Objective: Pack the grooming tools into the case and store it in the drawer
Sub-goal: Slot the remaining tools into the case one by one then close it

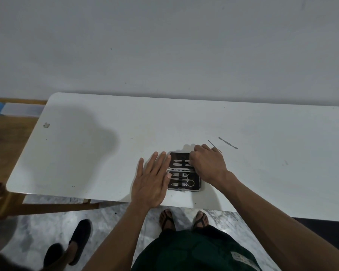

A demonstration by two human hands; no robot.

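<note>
a: while the small dark hinged grooming case with a silver rim (184, 171) lies open flat near the front edge of the white tabletop (106, 133), where are the hands?

b: left hand (152, 178) is spread flat, palm down, fingers straight and slightly fanned, holding nothing. it rests just left of the case, fingertips touching the far half's left edge.

a: and the right hand (207, 163)?

b: curled over the right side of the far half, fingers bent down onto the slim silver tools (181, 162) strapped there. i cannot tell whether it actually pinches one or only presses; the fingertips are hidden under the knuckles.

a: what sits in the near half?

b: small silver scissors (190, 180) with round loops, plus a few silver clippers and files (177, 179) under a dark strap.

a: anything loose?

b: two pieces on the table beyond the right hand: a thin metal pick (213, 145), partly covered by the hand, and well right of it a flat silver cuticle pusher (227, 142), lying diagonally. no drawer is visible.
</note>
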